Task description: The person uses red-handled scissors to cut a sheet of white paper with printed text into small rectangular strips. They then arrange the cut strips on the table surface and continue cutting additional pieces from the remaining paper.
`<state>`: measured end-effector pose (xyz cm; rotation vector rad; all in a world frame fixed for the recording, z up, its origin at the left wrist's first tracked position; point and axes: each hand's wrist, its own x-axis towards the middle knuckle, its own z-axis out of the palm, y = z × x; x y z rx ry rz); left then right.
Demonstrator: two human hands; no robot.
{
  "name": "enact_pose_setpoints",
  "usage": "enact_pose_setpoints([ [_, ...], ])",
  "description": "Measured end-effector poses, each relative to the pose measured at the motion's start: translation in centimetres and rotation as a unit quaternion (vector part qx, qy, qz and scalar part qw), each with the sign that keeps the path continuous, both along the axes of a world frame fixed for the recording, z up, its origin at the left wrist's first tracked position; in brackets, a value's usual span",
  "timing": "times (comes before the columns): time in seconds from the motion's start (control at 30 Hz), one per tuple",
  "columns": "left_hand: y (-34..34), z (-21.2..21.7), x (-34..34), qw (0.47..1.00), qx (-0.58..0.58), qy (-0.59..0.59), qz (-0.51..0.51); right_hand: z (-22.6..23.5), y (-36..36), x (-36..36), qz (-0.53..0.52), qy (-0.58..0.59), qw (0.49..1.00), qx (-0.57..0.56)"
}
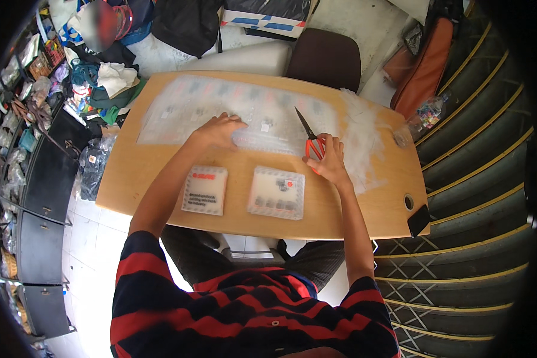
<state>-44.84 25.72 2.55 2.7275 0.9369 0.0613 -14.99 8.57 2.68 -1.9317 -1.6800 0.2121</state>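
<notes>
A wide translucent plastic sheet (188, 110) with faint printed panels lies across the far part of the wooden table (125, 173). My left hand (218, 130) is at its near edge, fingers curled around a bit of the film. To the right, my right hand (329, 158) grips the red handles of a pair of scissors (310, 140). Their dark blades point away from me and to the left, over the sheet, and look nearly closed. Nearer to me lie two separate squarish stacks of printed plastic pieces, a left stack (205, 191) and a right stack (275, 193).
Loose clear plastic scraps (364, 143) cover the table's right side. A black phone-like object (419, 221) sits at the right corner, near a round hole (409, 202). Beyond the table stands a dark chair (325, 59). Cluttered shelves and black cabinets (42, 244) line the left.
</notes>
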Motion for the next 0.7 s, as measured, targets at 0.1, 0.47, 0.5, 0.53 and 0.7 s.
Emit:
enact_pose_setpoints([
  [0.1,0.0,-0.1,-0.4,1.000,0.008,-0.002,-0.024,-0.5,0.2,0.4,0.009,0.013,1.000,-0.008],
  [0.47,0.2,-0.5,-0.7,0.999,0.006,-0.021,-0.049,-0.6,0.8,-0.5,0.000,0.013,0.999,-0.035],
  [0.5,0.3,-0.6,-1.1,0.999,-0.004,-0.024,-0.043,-0.4,0.9,-0.7,-0.003,0.012,0.999,-0.043],
  [0.53,0.1,-0.4,-1.5,0.999,-0.012,-0.027,-0.040,-0.7,0.9,-0.6,0.009,0.016,0.999,-0.033],
  [0.7,0.3,-2.1,-5.0,0.995,0.040,-0.087,0.017,0.3,0.9,-0.4,0.071,0.030,0.997,-0.032],
])
